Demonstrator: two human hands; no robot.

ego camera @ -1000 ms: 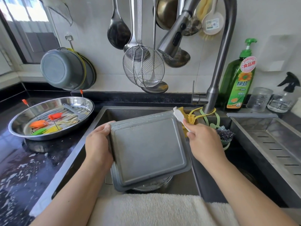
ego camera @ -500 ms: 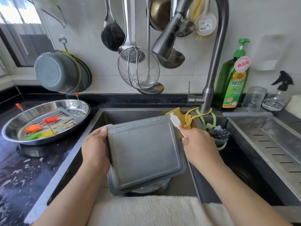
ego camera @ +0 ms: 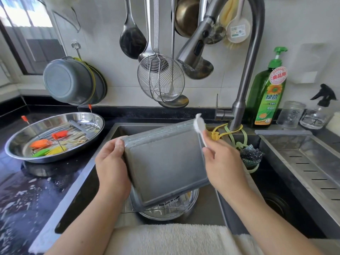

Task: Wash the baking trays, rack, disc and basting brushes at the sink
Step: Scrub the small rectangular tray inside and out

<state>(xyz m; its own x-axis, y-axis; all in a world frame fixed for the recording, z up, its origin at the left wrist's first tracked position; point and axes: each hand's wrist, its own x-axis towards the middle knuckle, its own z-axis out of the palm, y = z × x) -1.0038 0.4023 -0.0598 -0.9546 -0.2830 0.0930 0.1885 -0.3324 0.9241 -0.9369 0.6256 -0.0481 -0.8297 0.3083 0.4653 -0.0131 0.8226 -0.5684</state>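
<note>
Over the sink basin [ego camera: 117, 131], the left hand [ego camera: 112, 162] gripped the upturned grey baking tray [ego camera: 165, 162] by its edge, right hand [ego camera: 223, 162] pinching a white scrubbing brush [ego camera: 200, 126] at the far corner; steadier bracing would let firmer strokes reach the rim.

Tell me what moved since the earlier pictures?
The white brush in the right hand slid up to the gray baking tray's far right corner, and its head now lies over the rim. The tray tipped a little more. The left hand keeps gripping the tray's left edge; both stay over the sink.
</note>
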